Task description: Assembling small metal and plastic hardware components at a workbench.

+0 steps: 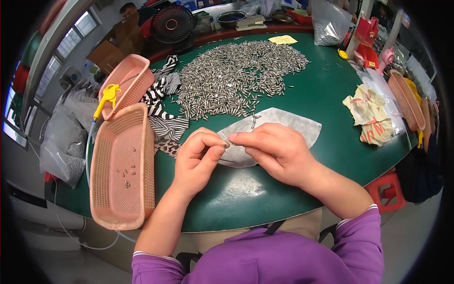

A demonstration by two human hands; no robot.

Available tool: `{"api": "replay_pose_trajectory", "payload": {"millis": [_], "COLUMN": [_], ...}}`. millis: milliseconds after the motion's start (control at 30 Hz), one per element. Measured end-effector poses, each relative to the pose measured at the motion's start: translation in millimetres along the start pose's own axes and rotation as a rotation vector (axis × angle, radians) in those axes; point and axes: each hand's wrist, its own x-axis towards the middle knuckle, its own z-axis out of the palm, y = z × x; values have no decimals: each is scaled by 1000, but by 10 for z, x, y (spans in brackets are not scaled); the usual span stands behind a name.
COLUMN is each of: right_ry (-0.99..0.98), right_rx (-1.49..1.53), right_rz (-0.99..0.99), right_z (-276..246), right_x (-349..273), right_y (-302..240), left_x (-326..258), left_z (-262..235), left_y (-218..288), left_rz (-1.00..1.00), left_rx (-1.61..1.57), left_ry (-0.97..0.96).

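Note:
My left hand (197, 158) is closed in a pinch, with a small metal part (226, 146) showing at the fingertips. Close against it, my right hand (283, 152) also pinches; whatever lies between its fingers is hidden or too small to name. Both hands are held over a pale grey cloth (298, 127) on the green table (326, 94). Just beyond my right fingers, a few small metal pins (255, 119) rest on the cloth. Farther back spreads a large heap of shiny cylindrical metal pins (227, 78).
At left stand a pink plastic basket (146, 180) with several metal parts and another pink basket (147, 71), which a yellow air gun (109, 97) rests on. Striped cloths (168, 125) lie beside them. A black fan (172, 26) stands behind; crumpled yellowish paper (371, 111) lies right.

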Motion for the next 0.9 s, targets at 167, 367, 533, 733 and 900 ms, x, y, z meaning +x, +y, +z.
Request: {"api": "replay_pose_trajectory", "payload": {"millis": [167,367,533,733,900], "right_ry": [-1,-10,-27,34,29], "right_rx": [16,-34,-193,-74,7], "right_rz": [-26,-47,-91,-52,-67], "right_z": [27,19,-20,24,48], "right_x": [-9,-7,2,-4,-8], "right_y": [1,-5,9,29,4], "left_x": [-15,-24,-4,-37,-49], "left_z": [12,12,16,30,22], "left_y": [-6,-10,8,-6,-19], "left_rz": [-21,-45,2,-125,-110], "left_rx": [-19,-52,10,-250,-223], "left_ry": [15,1,-101,-23,-9]}}
